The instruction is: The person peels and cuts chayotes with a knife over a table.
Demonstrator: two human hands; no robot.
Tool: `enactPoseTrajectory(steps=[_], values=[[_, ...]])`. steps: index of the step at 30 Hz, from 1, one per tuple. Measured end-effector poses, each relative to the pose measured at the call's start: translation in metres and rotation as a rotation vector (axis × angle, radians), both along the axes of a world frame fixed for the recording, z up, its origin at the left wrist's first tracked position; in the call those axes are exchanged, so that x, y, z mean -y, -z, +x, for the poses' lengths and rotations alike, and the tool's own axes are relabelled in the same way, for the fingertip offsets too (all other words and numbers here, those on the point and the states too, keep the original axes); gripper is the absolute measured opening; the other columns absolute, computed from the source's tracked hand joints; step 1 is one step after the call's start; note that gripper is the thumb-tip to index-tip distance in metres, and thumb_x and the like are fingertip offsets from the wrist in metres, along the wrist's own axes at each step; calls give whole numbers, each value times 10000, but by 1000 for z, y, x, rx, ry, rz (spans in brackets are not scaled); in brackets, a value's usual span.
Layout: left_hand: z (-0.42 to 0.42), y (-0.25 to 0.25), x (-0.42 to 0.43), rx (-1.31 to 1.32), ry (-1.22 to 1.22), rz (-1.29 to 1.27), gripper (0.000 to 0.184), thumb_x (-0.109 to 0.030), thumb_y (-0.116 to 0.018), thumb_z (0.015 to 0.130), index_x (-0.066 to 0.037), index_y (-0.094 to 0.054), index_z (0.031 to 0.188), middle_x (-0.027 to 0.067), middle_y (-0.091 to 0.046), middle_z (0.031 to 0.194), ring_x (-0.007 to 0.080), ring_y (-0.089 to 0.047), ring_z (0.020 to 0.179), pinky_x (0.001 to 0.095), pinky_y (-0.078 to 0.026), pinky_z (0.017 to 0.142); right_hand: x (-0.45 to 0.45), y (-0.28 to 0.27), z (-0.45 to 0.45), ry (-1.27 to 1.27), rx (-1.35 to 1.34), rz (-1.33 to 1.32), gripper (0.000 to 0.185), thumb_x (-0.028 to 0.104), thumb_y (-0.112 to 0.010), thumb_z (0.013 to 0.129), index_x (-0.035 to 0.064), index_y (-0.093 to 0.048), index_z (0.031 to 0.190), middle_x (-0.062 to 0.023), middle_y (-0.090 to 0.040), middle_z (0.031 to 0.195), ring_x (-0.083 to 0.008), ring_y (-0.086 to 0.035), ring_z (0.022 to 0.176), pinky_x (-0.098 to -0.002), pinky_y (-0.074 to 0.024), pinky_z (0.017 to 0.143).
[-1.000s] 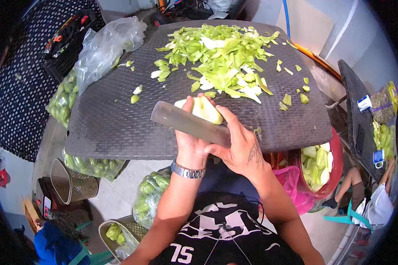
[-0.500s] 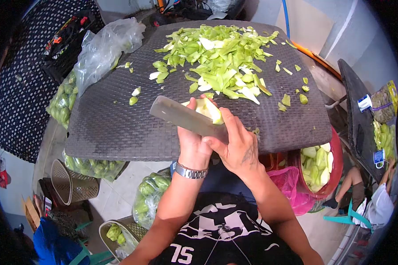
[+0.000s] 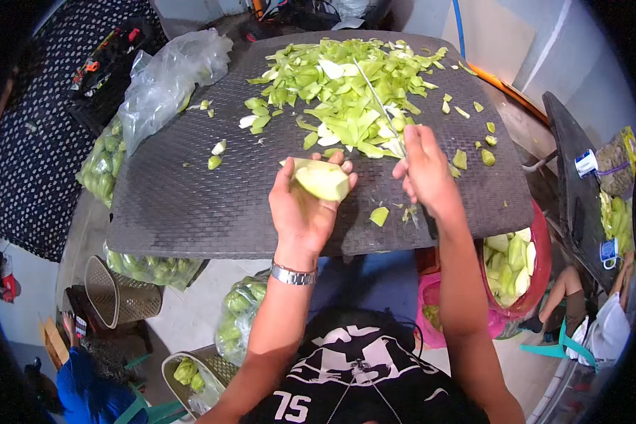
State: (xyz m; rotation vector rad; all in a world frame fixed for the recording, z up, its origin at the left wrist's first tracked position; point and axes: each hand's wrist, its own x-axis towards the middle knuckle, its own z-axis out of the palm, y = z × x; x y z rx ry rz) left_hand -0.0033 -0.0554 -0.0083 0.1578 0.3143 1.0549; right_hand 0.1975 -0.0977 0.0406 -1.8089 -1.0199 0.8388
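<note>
A peeled, pale green chayote (image 3: 323, 181) rests in my left hand (image 3: 300, 215), palm up, fingers curled round its far side and thumb at its left. My right hand (image 3: 430, 173) grips a broad-bladed knife (image 3: 376, 99) by the handle. Its blade appears nearly edge-on, pointing away over the heap of green peelings (image 3: 346, 106). The hands are apart above the dark woven-pattern table (image 3: 212, 205). A loose piece of peel (image 3: 379, 215) lies on the table between my forearms.
Below the table's right edge stands a red tub (image 3: 537, 261) of peeled pieces. Bags of whole chayotes (image 3: 240, 311) and a woven basket (image 3: 113, 293) are at the lower left. A plastic bag (image 3: 169, 81) covers the far left corner. People sit at both sides.
My right hand has drawn the knife off the chayote to the right and swung its blade away from me. A piece of peel now shows on the table near its front edge.
</note>
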Motion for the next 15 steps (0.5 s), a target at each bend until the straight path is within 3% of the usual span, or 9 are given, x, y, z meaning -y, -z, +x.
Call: enactPoseTrajectory(steps=[4,7,10,11,15], values=[[-19,16,-10,14,67,166,551,-510,-414,1090,-15,-497,1319,233,-620,1220,374,-654,1022,510,-579,906,2,10,1,-165,-167,14,521,485,-420,1112,33,-456,1368,-144,-689,832,-123,-571,472,-260,-468,423],[-13,9,-9,-55,-53,101,619,-528,-481,1071,45,-553,1294,238,-641,1242,386,-653,1062,497,-594,898,40,26,-18,-291,-429,50,454,417,-455,1116,18,-498,1327,-132,-687,859,-120,-590,493,-259,-489,435],[-9,11,-11,-162,-116,113,636,-552,-479,1074,49,-585,1255,210,-671,1165,352,-675,1028,472,-596,903,78,38,-37,-372,-307,2,319,272,-527,1098,3,-578,1261,-108,-692,865,-123,-653,561,-261,-517,465],[-8,15,-15,-152,-122,106,630,-546,-479,1076,48,-590,1252,203,-677,1145,339,-680,1027,458,-593,916,88,32,-46,-351,-345,-39,308,205,-555,1081,3,-545,1314,-105,-697,814,-134,-661,564,-275,-514,475],[1,17,-12,-151,-162,48,580,-502,-455,1096,36,-604,1253,173,-696,1107,292,-694,1052,406,-581,952,110,27,-63,-317,-207,-22,432,119,-591,1049,12,-456,1445,-139,-708,766,-170,-678,572,-330,-542,533]])
